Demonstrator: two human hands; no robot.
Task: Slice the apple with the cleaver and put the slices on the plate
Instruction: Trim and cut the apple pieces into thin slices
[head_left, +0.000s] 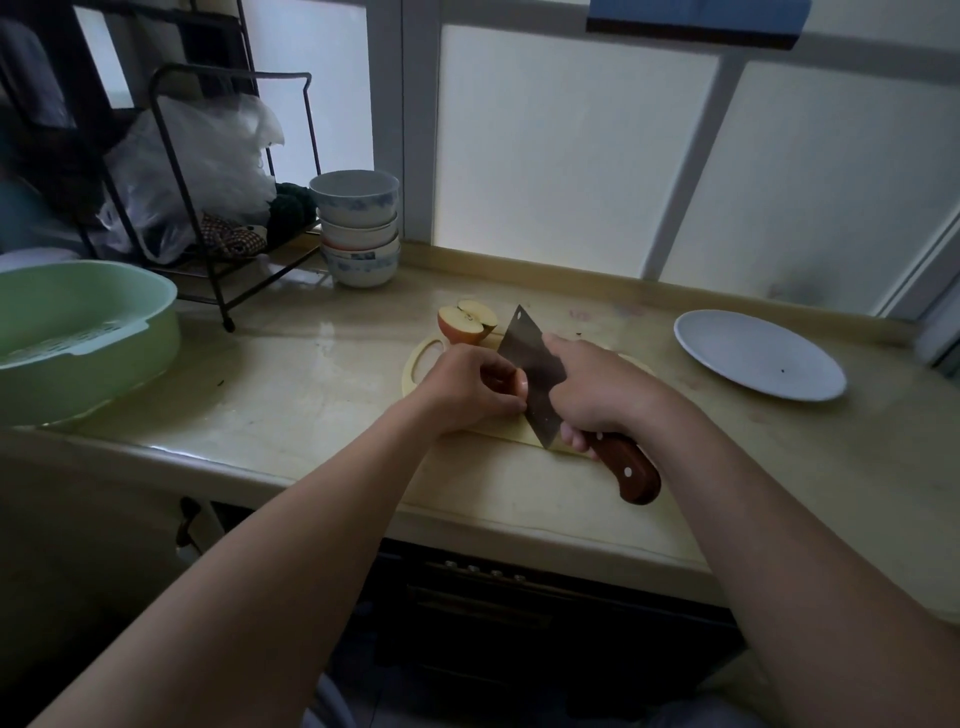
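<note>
A pale yellow cutting board (423, 364) lies on the counter. At its far edge rests an apple half (466, 322), cut face up. My left hand (467, 387) grips another apple piece (521, 387) against the board; only a bit of that piece shows between my fingers. My right hand (597, 395) holds the cleaver (535, 374) by its brown wooden handle, and the steel blade stands upright against the held piece, right beside my left fingers. A white plate (758, 353) sits on the counter to the right, with nothing on it but a tiny speck.
A stack of white-and-blue bowls (358, 228) stands behind the board at the left. A green basin (83, 332) sits at far left, with a black wire rack (228, 171) holding plastic bags behind it. Frosted windows back the counter.
</note>
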